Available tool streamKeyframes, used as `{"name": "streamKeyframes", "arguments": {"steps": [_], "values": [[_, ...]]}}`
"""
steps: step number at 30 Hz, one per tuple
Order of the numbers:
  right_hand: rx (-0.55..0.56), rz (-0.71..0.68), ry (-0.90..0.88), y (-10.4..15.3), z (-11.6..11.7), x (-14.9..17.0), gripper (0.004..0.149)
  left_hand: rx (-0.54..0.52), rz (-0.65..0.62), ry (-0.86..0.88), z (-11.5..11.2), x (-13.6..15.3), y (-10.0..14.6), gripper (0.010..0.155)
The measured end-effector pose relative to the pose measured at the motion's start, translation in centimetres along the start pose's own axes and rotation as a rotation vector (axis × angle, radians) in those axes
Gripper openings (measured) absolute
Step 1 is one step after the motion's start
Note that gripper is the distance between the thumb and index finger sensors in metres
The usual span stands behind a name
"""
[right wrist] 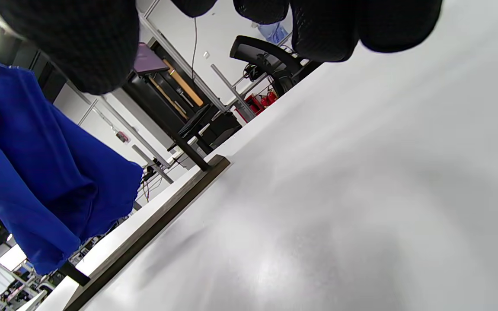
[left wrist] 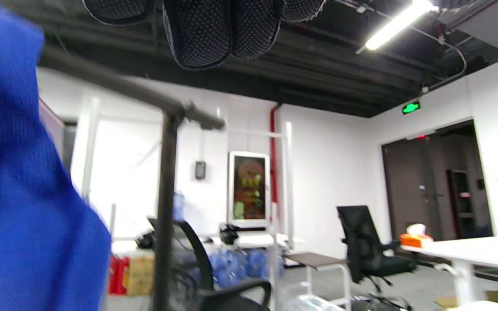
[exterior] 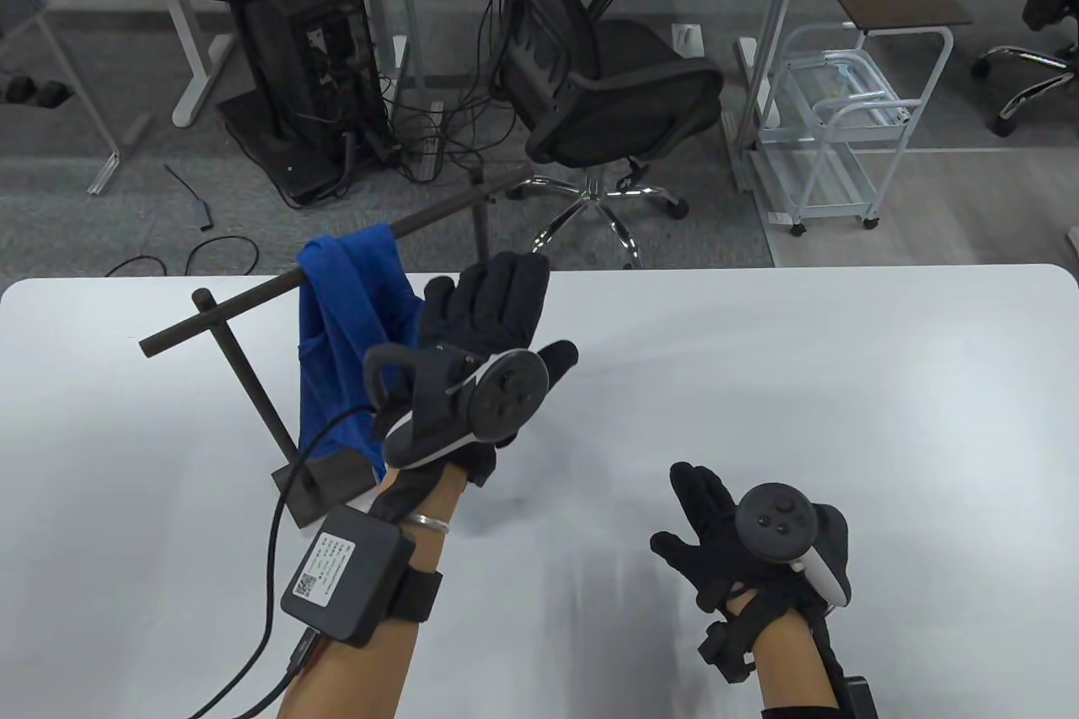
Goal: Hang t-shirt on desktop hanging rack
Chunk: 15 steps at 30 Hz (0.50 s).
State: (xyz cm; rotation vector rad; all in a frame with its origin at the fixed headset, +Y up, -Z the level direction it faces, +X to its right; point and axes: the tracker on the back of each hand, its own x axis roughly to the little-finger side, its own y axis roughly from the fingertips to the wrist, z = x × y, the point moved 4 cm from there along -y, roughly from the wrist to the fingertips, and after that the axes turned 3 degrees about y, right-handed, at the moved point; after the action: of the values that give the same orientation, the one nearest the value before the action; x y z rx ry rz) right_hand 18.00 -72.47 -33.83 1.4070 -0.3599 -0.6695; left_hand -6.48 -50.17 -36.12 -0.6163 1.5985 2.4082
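A blue t-shirt (exterior: 341, 331) hangs draped over the dark horizontal bar of the desktop rack (exterior: 244, 293) at the left of the white table. It also shows in the left wrist view (left wrist: 20, 194) and the right wrist view (right wrist: 37, 164). My left hand (exterior: 497, 306) is raised just right of the shirt, fingers spread, holding nothing. My right hand (exterior: 716, 533) hovers low over the table at the lower right, fingers spread and empty. The rack's base plate (right wrist: 158, 216) lies flat on the table.
The white table (exterior: 759, 382) stretches to the right of the rack. Behind it stand a black office chair (exterior: 607, 78), a computer tower stand (exterior: 295, 61) and a white cart (exterior: 834, 120). A cable runs from the box on my left wrist (exterior: 350, 576).
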Motion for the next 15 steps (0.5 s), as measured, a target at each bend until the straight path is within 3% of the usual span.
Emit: {"name": "streamKeyframes", "arguments": {"steps": [2,15], "values": [[0.013,-0.018,0.007,0.0,0.0,-0.4,0.080,0.069,0.002,0.016,-2.5,-0.3,1.4,0.085],[0.011,-0.074,0.067,-0.4,0.7,-1.9,0.080,0.205,0.027,0.212,-14.5,-0.3,8.4,0.085]]}}
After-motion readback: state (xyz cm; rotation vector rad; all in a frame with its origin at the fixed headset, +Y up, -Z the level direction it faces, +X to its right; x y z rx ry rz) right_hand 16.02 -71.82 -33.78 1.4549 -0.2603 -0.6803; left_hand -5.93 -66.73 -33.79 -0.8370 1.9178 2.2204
